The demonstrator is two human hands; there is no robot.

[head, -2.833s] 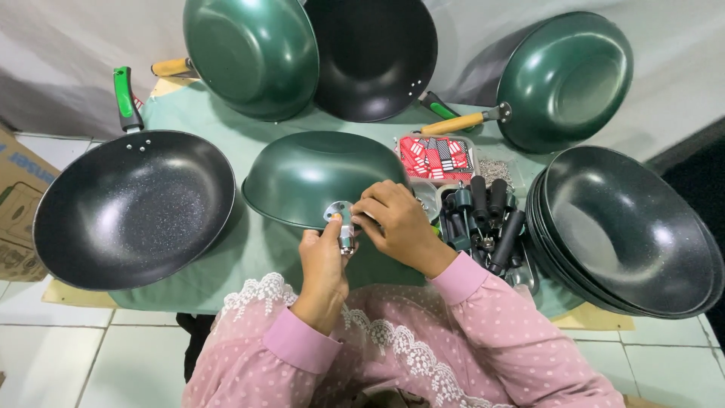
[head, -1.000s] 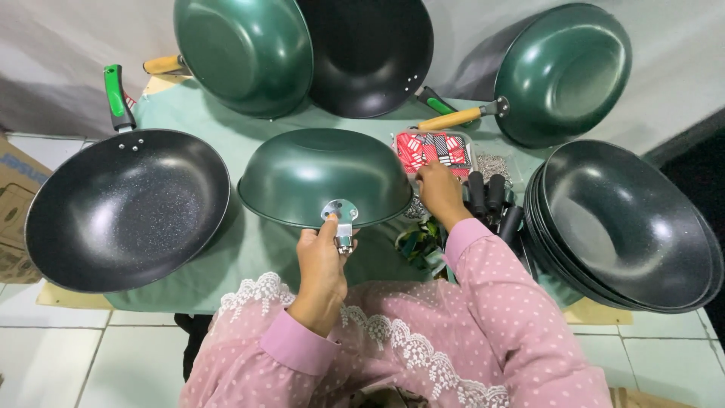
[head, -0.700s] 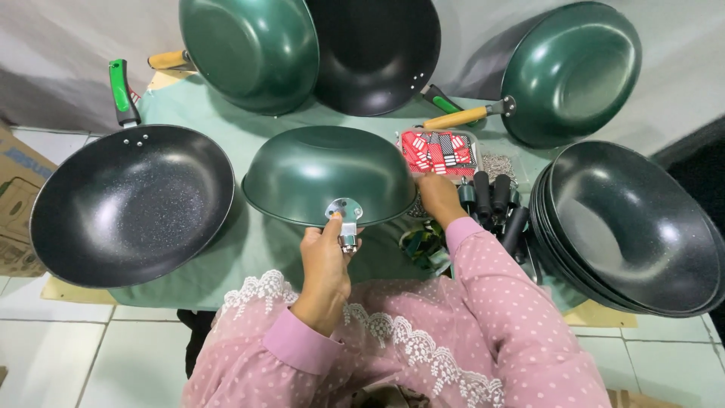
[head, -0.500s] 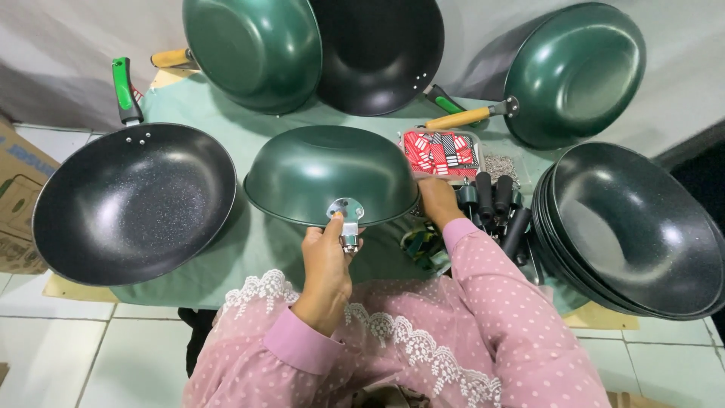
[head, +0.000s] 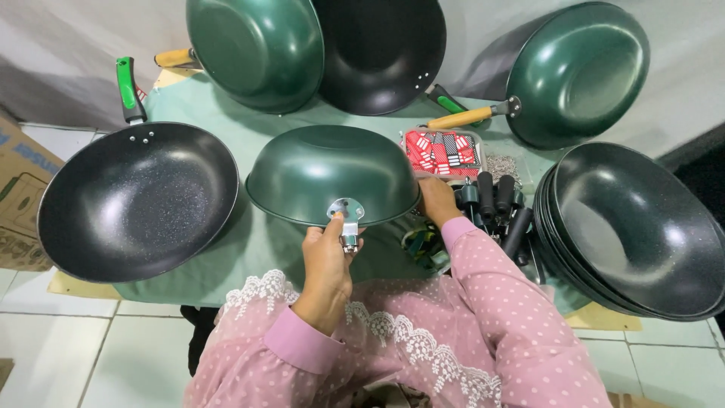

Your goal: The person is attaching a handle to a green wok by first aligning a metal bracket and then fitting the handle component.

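A green wok (head: 332, 172) lies upside down in the middle of the green-covered table (head: 264, 245). A silver handle bracket (head: 345, 219) sticks out of its near rim. My left hand (head: 326, 261) pinches that bracket between thumb and fingers. My right hand (head: 436, 202) reaches past the wok's right edge, next to a row of black handles (head: 495, 200). Its fingers are partly hidden behind the wok, so what they touch is unclear.
A black wok with a green handle (head: 140, 198) sits at the left. A stack of dark handleless woks (head: 642, 227) is at the right. Three more woks (head: 260, 49) lean at the back. A tray of red packets (head: 442, 149) lies behind the handles. A cardboard box (head: 19, 189) stands far left.
My right hand left the bracket and moved right to the handles beside the wok. My left hand has kept hold of the bracket.
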